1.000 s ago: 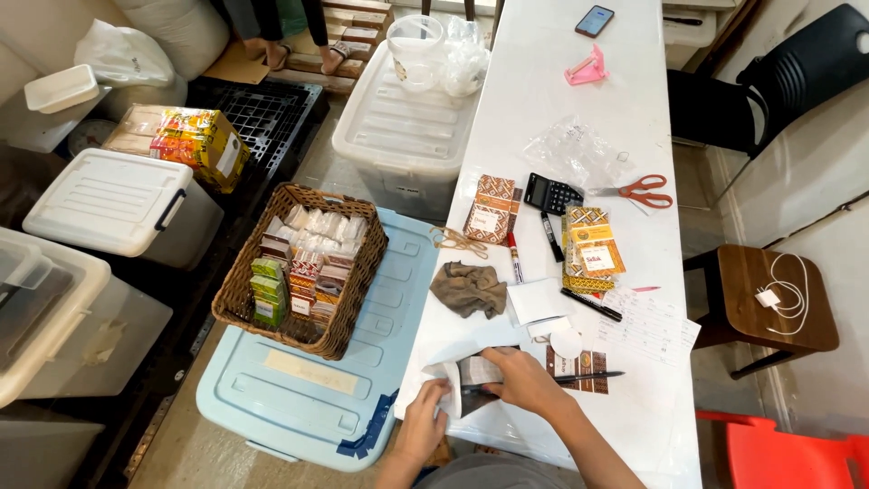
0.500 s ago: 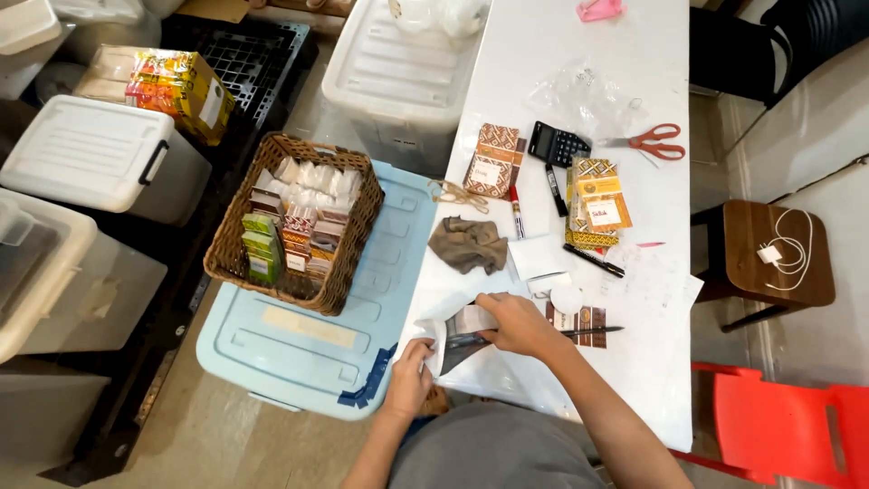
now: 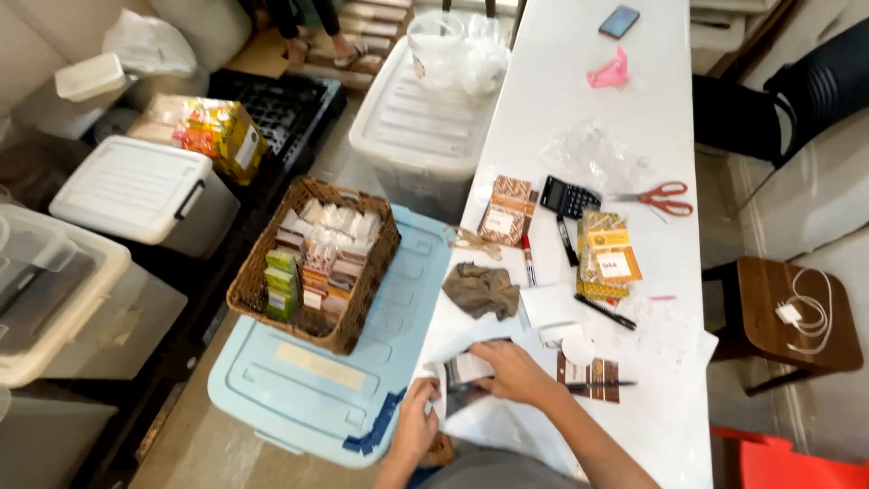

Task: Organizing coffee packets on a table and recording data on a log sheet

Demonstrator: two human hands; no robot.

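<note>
Seen from above, at the near end of a long white table (image 3: 625, 127). Left hand (image 3: 418, 426) closed on the lower edge of a small dark packet (image 3: 463, 376) in a clear sleeve, at the table's near left corner. Right hand (image 3: 516, 373) pinching the same packet from the right side, fingers curled over its top.

Just right of the right hand, a small patterned brown card (image 3: 593, 376) with a black pen (image 3: 602, 386) lying across it, and a round white sticker (image 3: 577, 350) close above. Further up, a crumpled brown cloth (image 3: 482, 290), touching nothing else. Behind it, a brown patterned pouch (image 3: 507, 210), a black calculator (image 3: 570, 196), yellow patterned packets (image 3: 608, 254), and red-handled scissors (image 3: 665, 197). Far end: a pink object (image 3: 608, 72) and a phone (image 3: 619, 21).

Left of the table, a wicker basket (image 3: 262, 272) full of small packets, standing on a light blue bin lid (image 3: 317, 398), very near the left hand. Beyond, several white storage boxes (image 3: 136, 186) on the floor. To the right, a wooden stool (image 3: 787, 317) with a white cable on it.
</note>
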